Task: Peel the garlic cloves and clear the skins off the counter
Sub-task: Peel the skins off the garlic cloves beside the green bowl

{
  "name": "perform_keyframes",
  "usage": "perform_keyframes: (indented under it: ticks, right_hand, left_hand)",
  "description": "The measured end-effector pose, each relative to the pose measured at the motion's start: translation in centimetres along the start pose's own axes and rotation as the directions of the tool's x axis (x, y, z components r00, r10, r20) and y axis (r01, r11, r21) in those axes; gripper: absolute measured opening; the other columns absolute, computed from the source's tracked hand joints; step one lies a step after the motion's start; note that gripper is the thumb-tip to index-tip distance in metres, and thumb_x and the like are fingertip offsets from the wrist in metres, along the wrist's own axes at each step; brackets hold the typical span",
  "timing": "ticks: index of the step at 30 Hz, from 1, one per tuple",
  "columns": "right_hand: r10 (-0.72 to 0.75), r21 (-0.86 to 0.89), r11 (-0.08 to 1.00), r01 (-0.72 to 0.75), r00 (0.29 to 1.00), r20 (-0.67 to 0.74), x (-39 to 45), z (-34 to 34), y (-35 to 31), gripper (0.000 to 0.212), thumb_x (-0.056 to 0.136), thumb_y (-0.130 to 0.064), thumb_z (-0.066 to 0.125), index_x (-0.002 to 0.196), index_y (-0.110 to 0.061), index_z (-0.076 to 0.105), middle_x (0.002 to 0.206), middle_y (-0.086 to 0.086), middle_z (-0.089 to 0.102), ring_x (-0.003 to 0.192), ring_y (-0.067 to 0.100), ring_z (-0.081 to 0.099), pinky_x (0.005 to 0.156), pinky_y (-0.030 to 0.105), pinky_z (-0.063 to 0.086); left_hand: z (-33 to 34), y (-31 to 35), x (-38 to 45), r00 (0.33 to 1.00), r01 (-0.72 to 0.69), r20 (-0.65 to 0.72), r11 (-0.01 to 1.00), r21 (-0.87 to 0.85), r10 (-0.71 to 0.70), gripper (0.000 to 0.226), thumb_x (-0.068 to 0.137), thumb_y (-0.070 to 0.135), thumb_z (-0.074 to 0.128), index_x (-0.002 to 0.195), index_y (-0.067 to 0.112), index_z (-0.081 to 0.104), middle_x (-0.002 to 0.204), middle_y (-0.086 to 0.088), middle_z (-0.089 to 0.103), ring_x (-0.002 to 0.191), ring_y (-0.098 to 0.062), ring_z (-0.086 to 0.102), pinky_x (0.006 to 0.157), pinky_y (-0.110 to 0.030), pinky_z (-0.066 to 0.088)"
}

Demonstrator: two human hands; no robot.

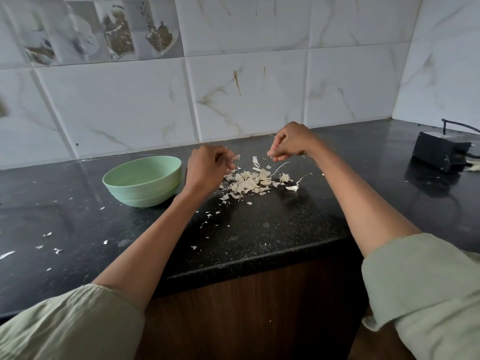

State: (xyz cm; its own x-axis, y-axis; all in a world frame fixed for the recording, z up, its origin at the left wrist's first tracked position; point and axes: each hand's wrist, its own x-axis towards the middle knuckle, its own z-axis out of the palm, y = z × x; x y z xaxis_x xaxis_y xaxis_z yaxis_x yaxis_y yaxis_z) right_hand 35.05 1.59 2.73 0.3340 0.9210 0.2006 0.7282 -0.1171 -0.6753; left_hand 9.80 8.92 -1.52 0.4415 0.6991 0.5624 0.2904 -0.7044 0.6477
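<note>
Both hands hover above a black speckled counter (259,229), fingers curled. The left hand (207,167) pinches a small pale scrap of garlic skin (235,157) at its fingertips. The right hand (291,142) is curled too, with something small and pale at its fingertips; what it is cannot be told. Below and between the hands lies a pile of garlic skins (250,181), nearer the left hand. Loose flakes (207,214) trail toward the counter's front edge. A mint green bowl (142,180) stands just left of the left hand. A black box with cables (441,152) sits at far right.
</note>
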Motion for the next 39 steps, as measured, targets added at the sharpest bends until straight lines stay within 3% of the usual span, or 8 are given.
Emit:
perform_keyframes:
  ticks: [3,8,14,20,23,26,30,39]
  right_hand:
    - [0.079,-0.047,0.996,-0.079,0.997,-0.004,0.1,0.2,0.4,0.019,0.083,-0.022,0.089,0.08,-0.006,0.079,0.083,0.012,0.08,0.087,0.028,0.079,0.096,0.042,0.061]
    - [0.169,-0.312,0.94,-0.139,0.983,0.07,-0.9,1.0,-0.2,0.027,0.092,-0.031,0.08,0.094,-0.004,0.077,0.082,0.009,0.072,0.054,0.009,0.048,0.046,0.013,0.034]
    - [-0.149,-0.131,0.985,0.112,0.935,-0.321,-0.3,0.8,-1.8,0.014,0.086,-0.018,0.086,0.088,-0.009,0.075,0.079,-0.007,0.073,0.071,0.001,0.068,0.062,0.013,0.05]
    - [0.097,-0.431,0.899,-0.082,0.995,0.014,-0.7,1.4,-0.3,0.021,0.089,-0.023,0.083,0.093,-0.003,0.078,0.083,0.005,0.073,0.063,0.013,0.06,0.061,0.022,0.051]
    - [0.002,0.045,0.999,0.007,0.979,-0.204,-0.5,1.0,-0.6,0.02,0.086,-0.015,0.086,0.094,0.002,0.077,0.081,0.008,0.078,0.072,0.015,0.072,0.072,0.026,0.063]
    - [0.007,0.55,0.835,-0.019,1.0,0.025,-1.1,1.0,-1.9,0.026,0.086,-0.005,0.081,0.107,0.007,0.073,0.097,0.016,0.078,0.088,0.018,0.074,0.081,0.025,0.063]
    - [-0.148,0.676,0.734,-0.067,0.955,0.256,-1.5,1.7,-3.3,0.024,0.09,0.002,0.071,0.115,0.003,0.071,0.107,0.014,0.077,0.102,0.017,0.074,0.087,0.023,0.061]
    - [-0.248,0.685,0.727,0.05,0.949,0.193,-2.0,2.9,-4.4,0.024,0.093,-0.003,0.072,0.116,0.002,0.071,0.101,0.008,0.079,0.091,0.009,0.074,0.078,0.018,0.059]
  left_hand:
    - [0.2,0.2,-0.2,0.997,-0.062,0.044,0.993,0.098,0.058,0.013,0.101,0.028,0.073,0.09,0.025,0.08,0.08,0.015,0.077,0.072,-0.002,0.073,0.076,-0.036,0.065]
    - [0.0,0.4,-0.5,0.992,-0.075,0.108,0.989,0.128,0.061,0.028,0.072,0.011,0.091,0.081,0.026,0.069,0.076,0.01,0.074,0.073,-0.006,0.071,0.078,-0.038,0.063]
    - [0.6,0.4,-0.4,0.984,-0.119,0.148,0.985,0.122,0.1,0.013,0.089,0.031,0.083,0.087,0.022,0.073,0.079,0.011,0.072,0.072,-0.002,0.065,0.07,-0.025,0.052]
    - [0.5,0.8,-0.4,0.991,-0.112,0.095,0.98,0.167,0.097,0.029,0.105,0.038,0.064,0.089,0.017,0.077,0.075,0.011,0.069,0.065,0.0,0.058,0.063,-0.019,0.04]
    - [0.4,0.8,-0.4,0.993,-0.093,0.085,0.984,0.15,0.081,0.032,0.107,0.037,0.06,0.085,0.018,0.076,0.068,0.011,0.066,0.056,-0.004,0.054,0.059,-0.023,0.039]
    - [0.3,1.0,-0.3,0.996,-0.065,0.067,0.993,0.095,0.059,0.02,0.101,0.031,0.071,0.088,0.018,0.075,0.074,0.006,0.072,0.059,-0.008,0.06,0.061,-0.026,0.048]
    - [-0.1,1.2,0.0,0.997,0.014,0.082,0.977,-0.212,0.004,0.036,0.084,0.015,0.089,0.114,0.019,0.071,0.097,0.0,0.075,0.083,-0.011,0.07,0.074,-0.025,0.061]
    - [-0.6,1.2,0.2,0.997,0.067,0.008,0.876,-0.477,-0.072,0.019,0.091,0.021,0.084,0.105,0.009,0.079,0.09,-0.007,0.082,0.079,-0.02,0.078,0.071,-0.027,0.058]
